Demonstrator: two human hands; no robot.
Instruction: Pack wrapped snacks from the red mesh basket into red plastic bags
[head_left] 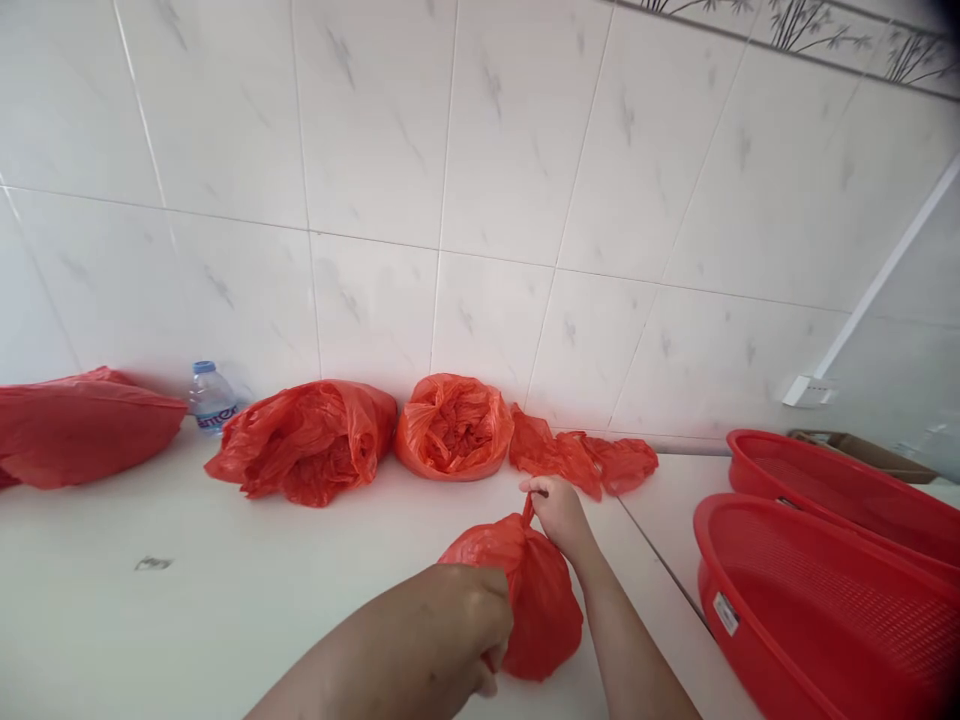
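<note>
A small filled red plastic bag [544, 600] sits on the white counter [225, 590] in front of me. My right hand [559, 515] pinches the bag's twisted top handle at its far side. My left hand [465, 625] is closed on the near left side of the same bag, its fingers curled under and partly hidden. Both hands grip the bag.
Along the tiled wall lie several other red bags: a flat one [82, 425] at far left, a crumpled one [307, 440], an open one [454, 425] and an empty one [581, 460]. A water bottle [211, 397] stands behind. Two red plastic baskets [825, 600] sit at right.
</note>
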